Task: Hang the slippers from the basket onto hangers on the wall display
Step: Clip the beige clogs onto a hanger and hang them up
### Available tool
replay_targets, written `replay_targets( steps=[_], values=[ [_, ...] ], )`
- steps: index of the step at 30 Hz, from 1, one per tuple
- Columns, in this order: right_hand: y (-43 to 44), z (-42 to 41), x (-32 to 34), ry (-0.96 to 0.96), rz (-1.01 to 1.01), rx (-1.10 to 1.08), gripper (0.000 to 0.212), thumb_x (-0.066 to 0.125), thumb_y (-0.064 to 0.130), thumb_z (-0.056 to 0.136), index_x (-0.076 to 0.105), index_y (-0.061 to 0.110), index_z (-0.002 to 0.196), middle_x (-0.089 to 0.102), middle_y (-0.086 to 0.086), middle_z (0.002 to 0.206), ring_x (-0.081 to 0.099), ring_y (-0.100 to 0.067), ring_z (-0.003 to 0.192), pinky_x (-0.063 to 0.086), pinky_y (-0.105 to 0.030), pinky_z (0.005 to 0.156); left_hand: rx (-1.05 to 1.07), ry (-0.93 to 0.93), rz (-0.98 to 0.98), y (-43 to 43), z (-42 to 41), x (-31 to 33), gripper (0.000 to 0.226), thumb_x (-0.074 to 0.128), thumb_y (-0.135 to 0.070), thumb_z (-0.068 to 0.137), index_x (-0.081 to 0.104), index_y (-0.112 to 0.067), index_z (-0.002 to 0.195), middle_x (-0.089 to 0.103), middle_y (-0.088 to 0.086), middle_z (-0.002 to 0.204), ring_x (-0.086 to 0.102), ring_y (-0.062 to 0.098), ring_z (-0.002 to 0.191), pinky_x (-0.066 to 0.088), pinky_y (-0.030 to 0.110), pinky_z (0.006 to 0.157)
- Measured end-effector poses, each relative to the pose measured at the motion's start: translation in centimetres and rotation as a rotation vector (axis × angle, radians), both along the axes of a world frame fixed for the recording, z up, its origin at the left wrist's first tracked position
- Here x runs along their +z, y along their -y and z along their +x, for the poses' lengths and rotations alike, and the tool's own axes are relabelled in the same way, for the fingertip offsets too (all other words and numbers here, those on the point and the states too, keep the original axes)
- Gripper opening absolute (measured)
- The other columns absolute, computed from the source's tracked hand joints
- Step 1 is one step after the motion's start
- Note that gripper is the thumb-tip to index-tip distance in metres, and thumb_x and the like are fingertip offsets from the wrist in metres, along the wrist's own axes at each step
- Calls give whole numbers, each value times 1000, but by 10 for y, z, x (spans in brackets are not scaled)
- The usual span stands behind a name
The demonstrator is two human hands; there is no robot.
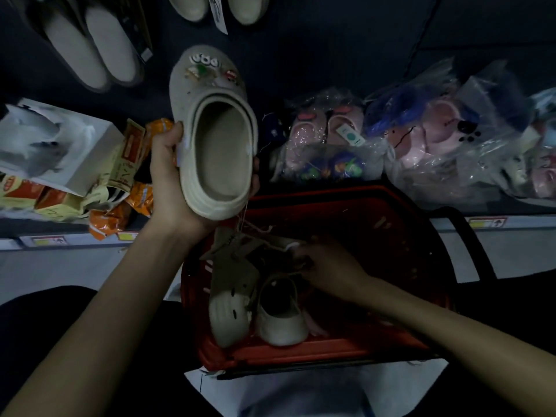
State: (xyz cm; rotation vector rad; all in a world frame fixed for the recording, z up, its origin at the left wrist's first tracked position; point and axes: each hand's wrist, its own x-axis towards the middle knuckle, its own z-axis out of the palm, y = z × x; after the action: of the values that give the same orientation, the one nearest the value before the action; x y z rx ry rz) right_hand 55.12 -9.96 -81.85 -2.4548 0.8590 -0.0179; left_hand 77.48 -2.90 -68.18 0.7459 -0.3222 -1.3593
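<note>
My left hand (170,179) grips the heel end of a grey clog slipper (215,130) with small charms on its toe, holding it up above the red basket (391,224). A string and paper tag (237,236) dangle from it. My right hand (328,270) reaches down into the basket, its fingers among tags and slippers; what it holds is too dark to tell. Two pale slippers (255,311) lie in the basket's near end. Higher up the wall, pairs of slippers hang: a brown and cream pair (90,52) and a beige pair (216,7).
A shelf runs across behind the basket. On its left are a white box (60,145) and orange and yellow packets (126,176). On its right lie plastic-bagged pink slippers (325,136) and more bagged slippers (445,133). A black basket handle (469,245) curves at right.
</note>
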Motion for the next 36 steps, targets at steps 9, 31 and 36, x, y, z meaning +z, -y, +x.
replay_targets(
  steps=[9, 31, 36],
  values=[
    [-7, 3, -2, 3, -108, -167, 24, 55, 48, 99, 62, 32, 115, 71, 2, 113, 68, -26, 103, 54, -37, 78, -173, -178, -191, -14, 12, 8, 74, 31, -61, 95, 56, -1, 129, 64, 21, 120, 63, 34, 110, 49, 40, 99],
    [8, 20, 30, -300, -217, -277, 35, 62, 43, 92, 68, 13, 108, 71, -11, 114, 69, -34, 107, 52, -35, 85, 186, 235, 59, -6, -12, -7, 56, 30, -37, 106, 72, -20, 74, 66, -1, 84, 64, 15, 85, 52, 28, 83],
    [44, -4, 81, -234, -332, -375, 31, 58, 35, 89, 62, 11, 108, 69, -17, 110, 68, -39, 101, 52, -38, 79, 299, 222, 13, 2, 3, -15, 39, 40, -40, 104, 64, -11, 112, 58, 13, 114, 50, 30, 112, 39, 46, 101]
  ],
)
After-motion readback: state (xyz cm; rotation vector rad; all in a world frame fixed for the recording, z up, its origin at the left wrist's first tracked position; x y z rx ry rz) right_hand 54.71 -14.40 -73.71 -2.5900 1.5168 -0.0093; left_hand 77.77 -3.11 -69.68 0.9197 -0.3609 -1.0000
